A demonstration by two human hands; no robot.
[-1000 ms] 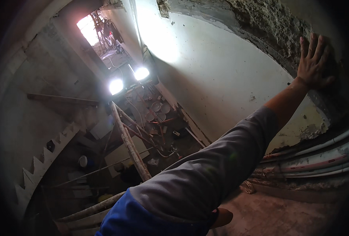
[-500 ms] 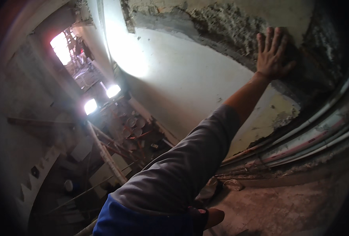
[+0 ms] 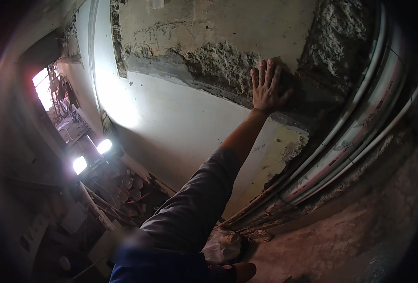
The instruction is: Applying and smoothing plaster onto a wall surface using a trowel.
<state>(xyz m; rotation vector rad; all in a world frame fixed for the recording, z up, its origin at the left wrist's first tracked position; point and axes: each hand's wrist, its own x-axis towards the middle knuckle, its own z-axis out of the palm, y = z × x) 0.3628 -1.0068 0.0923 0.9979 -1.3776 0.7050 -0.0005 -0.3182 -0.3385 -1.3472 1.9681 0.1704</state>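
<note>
My left hand (image 3: 268, 90) lies flat against the wall with its fingers spread and nothing in it. The palm rests at the edge of a chipped, rough band (image 3: 220, 61) of exposed masonry, beside a dark recess. Below that band runs smooth white wall (image 3: 180, 118), with a yellowish broken patch (image 3: 284, 148) under the wrist. My left arm, in a rolled grey sleeve (image 3: 190, 198), stretches up from the lower edge. My right hand does not show. A small brown rounded shape (image 3: 244, 271) at the lower edge cannot be made out.
Long pipes (image 3: 343, 158) run along the wall at right, above a dusty floor (image 3: 308, 250). A pale bag (image 3: 222, 246) and a coiled cord (image 3: 260, 237) lie below. Two bright work lamps (image 3: 79, 165) glare at left, near a pole (image 3: 95, 205) and round containers (image 3: 132, 186).
The view has turned, so the wall, lamps and hand sit farther left and lower. My left hand keeps its place on the wall. More of the pipes and bag shows.
</note>
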